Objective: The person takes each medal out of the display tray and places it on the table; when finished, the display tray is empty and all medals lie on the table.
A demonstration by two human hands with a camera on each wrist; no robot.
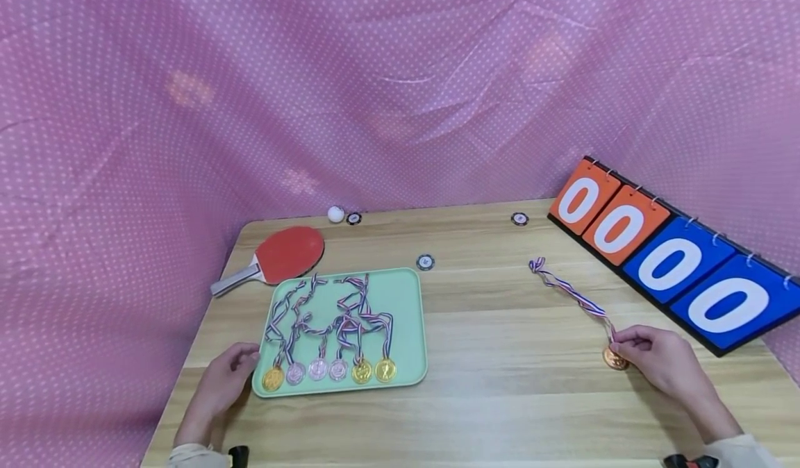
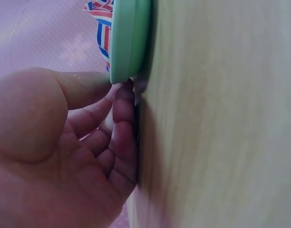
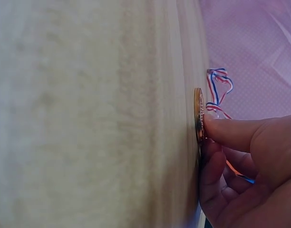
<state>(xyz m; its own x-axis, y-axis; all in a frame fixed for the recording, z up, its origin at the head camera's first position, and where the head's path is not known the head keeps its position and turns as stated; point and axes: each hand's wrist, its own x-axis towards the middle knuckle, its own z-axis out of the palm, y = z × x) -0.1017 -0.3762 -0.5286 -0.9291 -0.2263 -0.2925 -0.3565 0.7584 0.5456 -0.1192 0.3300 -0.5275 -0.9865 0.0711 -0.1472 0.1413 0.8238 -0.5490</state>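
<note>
A light green tray (image 1: 406, 329) stands on the left half of the table. On it several gold and silver-toned medals (image 1: 385, 370) are lined up along the front, their striped ribbons (image 1: 369, 319) tangled behind them. My left hand (image 1: 230, 378) grips the tray's left edge, thumb (image 2: 91, 85) against the rim and fingertips (image 2: 122, 102) low beneath it. At the right, my right hand (image 1: 662, 360) pinches a bronze-coloured medal (image 1: 615, 358) between thumb (image 3: 231, 130) and fingers, close over the tabletop. Its red, white and blue ribbon (image 1: 571, 291) stretches away toward the back.
Behind the tray lies a red table tennis bat (image 1: 290, 254), with a white ball (image 1: 335, 214) and a round chip (image 1: 354, 219) farther back. Two more chips lie mid-table (image 1: 426, 262) and back right (image 1: 520, 219). A flip scoreboard (image 1: 662, 263) showing zeros stands along the right edge.
</note>
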